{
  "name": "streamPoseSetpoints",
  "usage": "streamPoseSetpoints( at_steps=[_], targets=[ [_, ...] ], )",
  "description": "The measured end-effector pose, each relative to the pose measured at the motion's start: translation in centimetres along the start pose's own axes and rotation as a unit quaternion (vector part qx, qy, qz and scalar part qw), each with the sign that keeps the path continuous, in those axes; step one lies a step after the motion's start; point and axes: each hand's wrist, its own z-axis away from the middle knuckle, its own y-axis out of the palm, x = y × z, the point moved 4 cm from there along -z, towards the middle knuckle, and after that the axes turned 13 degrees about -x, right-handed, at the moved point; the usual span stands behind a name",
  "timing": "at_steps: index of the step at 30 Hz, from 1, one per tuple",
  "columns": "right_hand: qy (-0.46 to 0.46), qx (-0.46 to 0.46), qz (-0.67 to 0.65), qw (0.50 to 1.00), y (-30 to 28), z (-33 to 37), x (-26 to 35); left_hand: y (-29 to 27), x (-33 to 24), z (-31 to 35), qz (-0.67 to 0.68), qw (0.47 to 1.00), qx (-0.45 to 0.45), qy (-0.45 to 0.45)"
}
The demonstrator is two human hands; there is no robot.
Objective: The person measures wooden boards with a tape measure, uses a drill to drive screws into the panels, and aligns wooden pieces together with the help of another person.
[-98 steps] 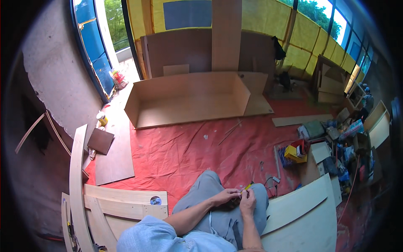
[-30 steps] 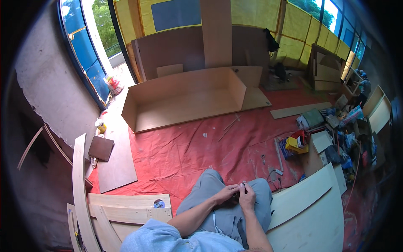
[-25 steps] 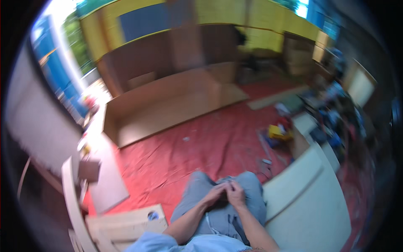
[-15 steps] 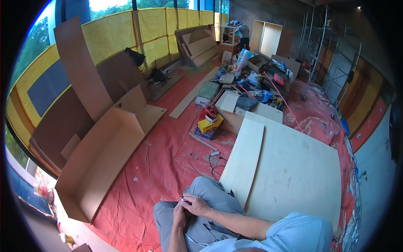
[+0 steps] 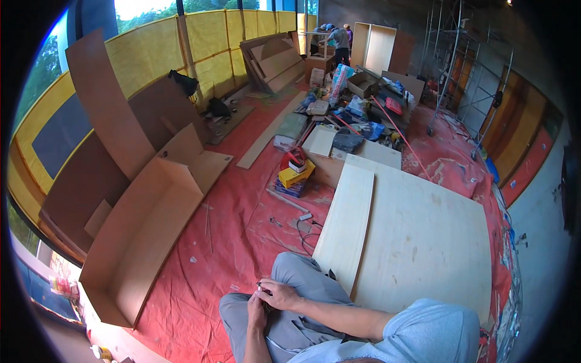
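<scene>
Both hands meet above my lap, between my knees in grey trousers (image 5: 296,272). Fingers curled, my left hand (image 5: 256,311) sits upright against the other one. My right hand (image 5: 281,295) reaches across from the right, its fingers pinched together beside the left fingertips. A small thing with a dark tip and a pale part (image 5: 259,286) pokes out between the fingers; its kind is too small to tell. What lies inside the palms is hidden.
A pale plywood sheet (image 5: 423,242) with a narrower strip (image 5: 348,224) on it lies right. An open wooden box (image 5: 151,248) stands left on red sheeting (image 5: 193,296). Ahead are a yellow box (image 5: 296,173), a cable (image 5: 301,233), piled materials, scaffolding (image 5: 451,66) and people (image 5: 340,42).
The whole view has shifted slightly, so the room sits a little further left and up. My hands stay together in nearly the same pose. Another person's head shows at the back.
</scene>
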Motion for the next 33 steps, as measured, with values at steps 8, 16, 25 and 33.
streamPoseSetpoints(
  at_steps=[8,16,25,33],
  targets=[
    [-0.003,-0.028,0.024,0.999,-0.1,0.2,-0.2,0.5,-0.3,0.2,-0.004,1.0,0.005,-0.006],
    [-0.015,-0.02,0.024,0.999,0.5,0.3,-0.9,0.1,-0.1,-0.1,-0.011,1.0,0.009,-0.006],
    [0.009,0.008,0.036,0.999,0.5,0.2,-0.7,-0.5,0.5,-0.8,-0.017,1.0,0.005,-0.001],
    [0.009,0.002,0.04,0.999,0.3,0.2,-0.4,0.2,-0.1,0.1,-0.017,1.0,0.014,-0.009]
  ],
)
